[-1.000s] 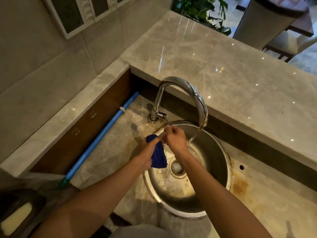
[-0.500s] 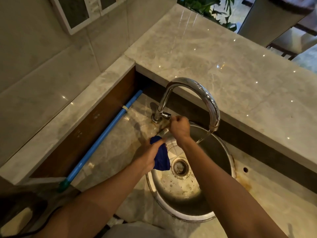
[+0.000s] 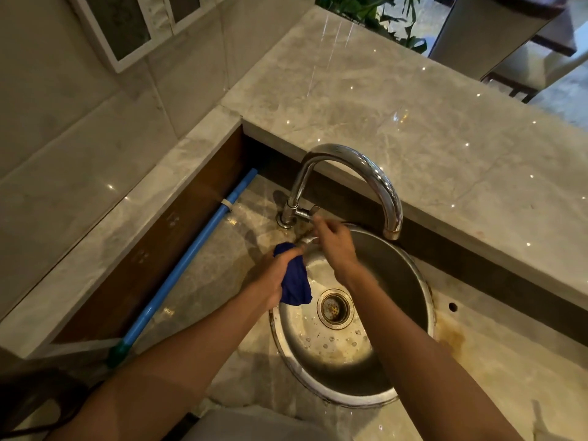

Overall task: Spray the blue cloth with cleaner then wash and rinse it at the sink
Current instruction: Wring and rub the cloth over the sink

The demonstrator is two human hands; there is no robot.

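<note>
Left hand grips the cloth over the sink; right hand pinches the tap lever — no water visible, rinsing probably ending.

Both forearms bare — no sleeves, no jewellery.

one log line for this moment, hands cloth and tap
left hand: grips blue cloth over sink | right hand: at tap lever, grip unclear | water: none seen
</note>
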